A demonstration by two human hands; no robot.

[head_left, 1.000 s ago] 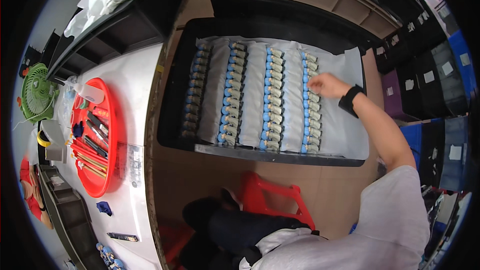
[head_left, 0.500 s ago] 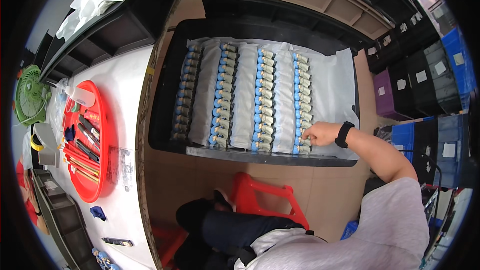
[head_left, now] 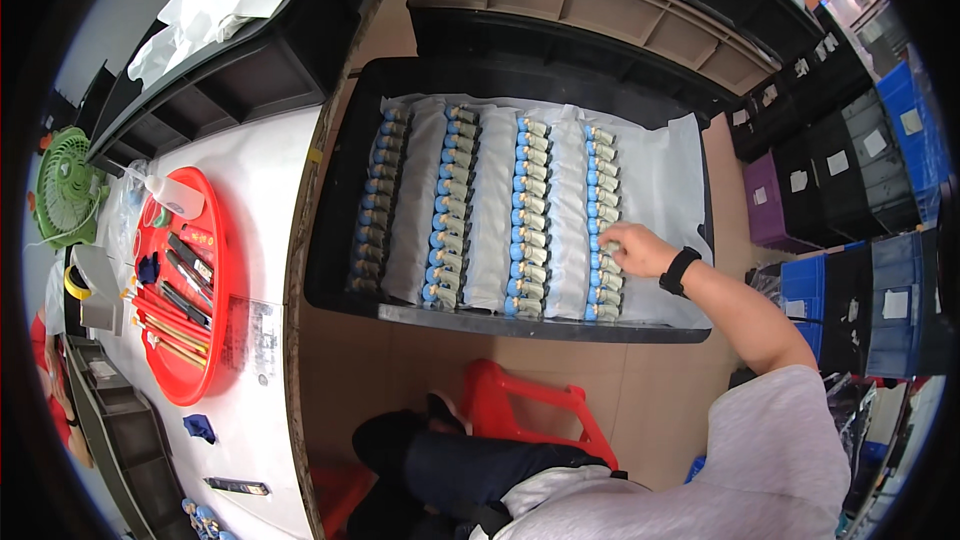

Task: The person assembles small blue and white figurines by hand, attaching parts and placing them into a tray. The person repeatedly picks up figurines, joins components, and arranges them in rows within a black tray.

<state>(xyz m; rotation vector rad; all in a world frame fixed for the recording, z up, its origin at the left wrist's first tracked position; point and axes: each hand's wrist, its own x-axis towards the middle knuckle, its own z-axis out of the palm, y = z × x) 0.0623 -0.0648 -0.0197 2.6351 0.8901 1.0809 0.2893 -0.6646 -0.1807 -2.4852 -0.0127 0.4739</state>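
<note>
Small figurines (head_left: 531, 183) with blue tops and pale bodies lie in four lengthwise rows in a black crate (head_left: 480, 323). White paper (head_left: 655, 180) lines the crate and rises in folds between the rows. My right hand (head_left: 640, 249), with a black band at the wrist, reaches in from the right. Its fingers are closed together on a figurine in the rightmost row, somewhat nearer than the row's middle; the fingers partly hide that piece. My left hand is out of sight.
On the white table (head_left: 262, 270) at left stand a red oval tray (head_left: 190, 380) of pens, brushes and a bottle, and a dark crate (head_left: 230, 65). A red stool (head_left: 530, 380) is by my legs. Stacked bins (head_left: 840, 170) line the right side. A green fan (head_left: 68, 190) stands far left.
My right hand has shifted a little farther up the rightmost row, away from its near end. The whole view has moved slightly. The figurine rows look otherwise the same.
</note>
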